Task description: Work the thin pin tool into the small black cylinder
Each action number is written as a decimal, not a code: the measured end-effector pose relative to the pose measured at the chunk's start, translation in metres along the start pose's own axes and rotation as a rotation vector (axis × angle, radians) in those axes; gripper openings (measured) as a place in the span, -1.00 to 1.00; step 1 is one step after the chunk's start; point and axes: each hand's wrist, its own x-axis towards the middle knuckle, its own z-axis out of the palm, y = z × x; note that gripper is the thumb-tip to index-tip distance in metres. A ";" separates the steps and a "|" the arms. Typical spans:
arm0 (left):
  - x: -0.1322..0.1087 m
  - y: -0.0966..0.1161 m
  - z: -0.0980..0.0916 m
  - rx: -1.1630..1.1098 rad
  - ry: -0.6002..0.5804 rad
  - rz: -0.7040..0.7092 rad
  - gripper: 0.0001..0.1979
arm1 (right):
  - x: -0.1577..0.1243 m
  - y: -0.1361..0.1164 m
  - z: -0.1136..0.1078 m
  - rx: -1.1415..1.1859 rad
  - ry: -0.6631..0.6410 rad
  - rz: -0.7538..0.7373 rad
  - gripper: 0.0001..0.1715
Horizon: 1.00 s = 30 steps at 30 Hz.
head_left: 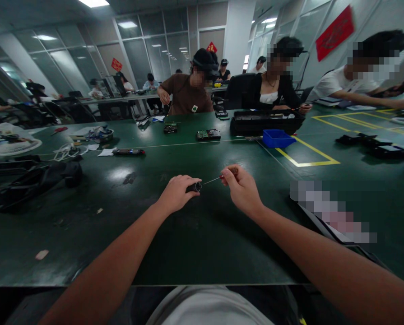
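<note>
My left hand is closed round a small dark cylindrical handle, whose end sticks out to the right of my fingers. A thin metal rod runs from that end up to my right hand, which pinches its far tip between thumb and fingers. Both hands hover just above the dark green table, near its middle, a short way in front of me.
A blue bin and a black tray stand at the far right, by yellow floor-tape lines. Circuit boards, a dark tool, cables and a black bag lie left. Several people sit across the table.
</note>
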 end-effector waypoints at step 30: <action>0.001 0.003 -0.010 -0.449 0.135 -0.362 -0.60 | 0.000 0.000 -0.001 -0.076 -0.037 -0.034 -0.73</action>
